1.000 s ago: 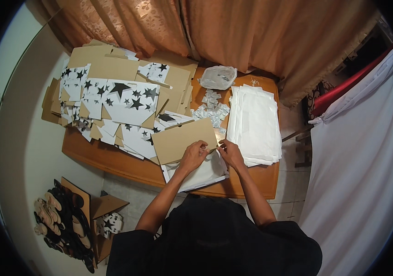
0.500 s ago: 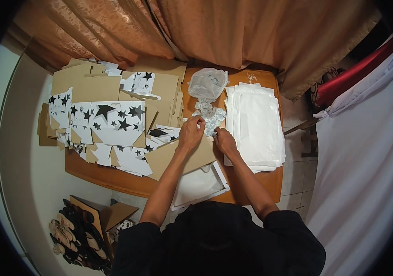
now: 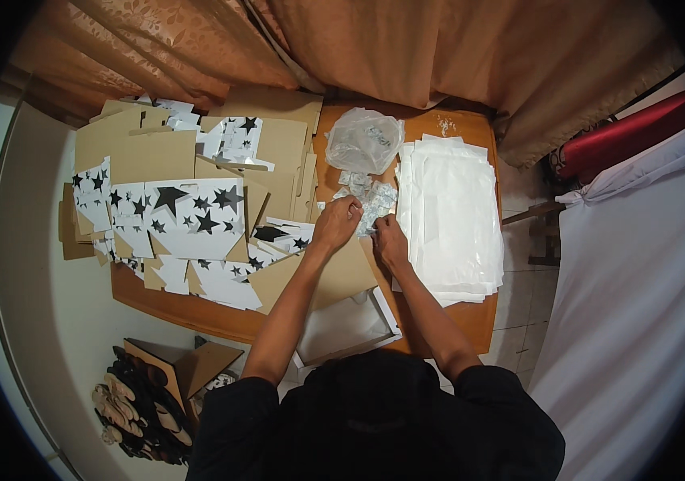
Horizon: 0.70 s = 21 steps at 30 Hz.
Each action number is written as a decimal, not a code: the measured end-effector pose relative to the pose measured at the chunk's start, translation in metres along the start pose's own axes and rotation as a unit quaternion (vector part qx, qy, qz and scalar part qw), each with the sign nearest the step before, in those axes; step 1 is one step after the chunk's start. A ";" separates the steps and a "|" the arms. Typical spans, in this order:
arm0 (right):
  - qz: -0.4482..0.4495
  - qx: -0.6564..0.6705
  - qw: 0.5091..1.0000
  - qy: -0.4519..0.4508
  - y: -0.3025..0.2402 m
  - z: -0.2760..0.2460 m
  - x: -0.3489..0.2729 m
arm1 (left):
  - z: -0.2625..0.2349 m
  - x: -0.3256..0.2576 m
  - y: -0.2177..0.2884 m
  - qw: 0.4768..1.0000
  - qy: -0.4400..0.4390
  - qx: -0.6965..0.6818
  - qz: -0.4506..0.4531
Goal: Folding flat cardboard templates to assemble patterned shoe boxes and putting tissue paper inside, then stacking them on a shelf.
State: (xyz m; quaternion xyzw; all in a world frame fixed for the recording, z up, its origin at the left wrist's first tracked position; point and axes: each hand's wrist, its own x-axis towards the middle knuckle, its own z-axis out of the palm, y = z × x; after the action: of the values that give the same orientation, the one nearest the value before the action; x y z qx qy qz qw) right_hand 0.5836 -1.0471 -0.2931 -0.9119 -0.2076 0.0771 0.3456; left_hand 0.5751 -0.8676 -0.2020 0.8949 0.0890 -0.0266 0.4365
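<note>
My left hand [image 3: 336, 224] has its fingers curled together at the near left edge of a heap of small pale printed sachets [image 3: 377, 197]. Whatever its fingertips pinch, if anything, is too small to make out. Close beside it, my right hand [image 3: 391, 242] is closed at the near right edge of the same heap, its fingertips hidden against the sachets. A brown cardboard sheet [image 3: 318, 276] lies under my left wrist, partly over an open white box [image 3: 346, 327] at the table's near edge. A clear crumpled plastic bag [image 3: 365, 143] sits just beyond the sachets.
Flat cardboard boxes with black stars [image 3: 194, 210] are piled over the table's left half. A stack of white paper-like sheets [image 3: 448, 216] lies on the right. Orange curtains [image 3: 358, 48] hang behind the table [image 3: 198, 309]. Shoes [image 3: 138, 405] stand on the floor at lower left.
The view has shifted slightly. Both hands stay at the sachets with only small finger movements; the left fingertips have moved a little closer in over the heap.
</note>
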 end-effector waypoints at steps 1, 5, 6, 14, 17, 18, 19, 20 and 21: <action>-0.011 0.014 1.000 0.019 -0.002 -0.001 -0.005 | -0.004 -0.008 0.004 0.999 0.025 -0.005 0.025; -0.032 0.059 0.994 0.082 -0.016 -0.005 -0.035 | -0.028 -0.062 0.026 0.998 0.025 -0.056 0.016; -0.024 0.061 0.994 0.084 -0.025 -0.013 -0.042 | -0.035 -0.080 0.033 0.998 0.023 -0.059 0.004; 0.038 0.210 0.968 -0.134 -0.109 -0.062 -0.158 | -0.029 -0.254 0.009 0.980 0.013 -0.190 -0.061; -0.050 0.186 0.958 -0.210 -0.123 -0.030 -0.207 | -0.010 -0.315 -0.014 0.947 0.034 -0.302 -0.105; -0.056 0.184 0.957 -0.216 -0.132 -0.023 -0.224 | -0.006 -0.332 -0.021 0.953 0.042 -0.287 -0.093; -0.067 0.167 0.956 -0.230 -0.140 -0.016 -0.241 | -0.002 -0.350 -0.028 0.951 0.050 -0.289 -0.095; -0.078 0.151 0.955 -0.244 -0.148 -0.010 -0.256 | 0.001 -0.369 -0.035 0.962 0.047 -0.251 -0.093; -0.083 0.148 0.954 -0.248 -0.156 -0.008 -0.270 | 0.004 -0.386 -0.041 0.972 0.043 -0.214 -0.091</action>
State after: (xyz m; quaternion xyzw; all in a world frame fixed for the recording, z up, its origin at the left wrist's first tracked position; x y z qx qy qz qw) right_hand 0.2918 -1.0628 -0.1843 -0.7820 -0.3486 0.3019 0.4193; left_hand 0.1880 -0.8989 -0.1877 0.7694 0.1925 -0.0080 0.6090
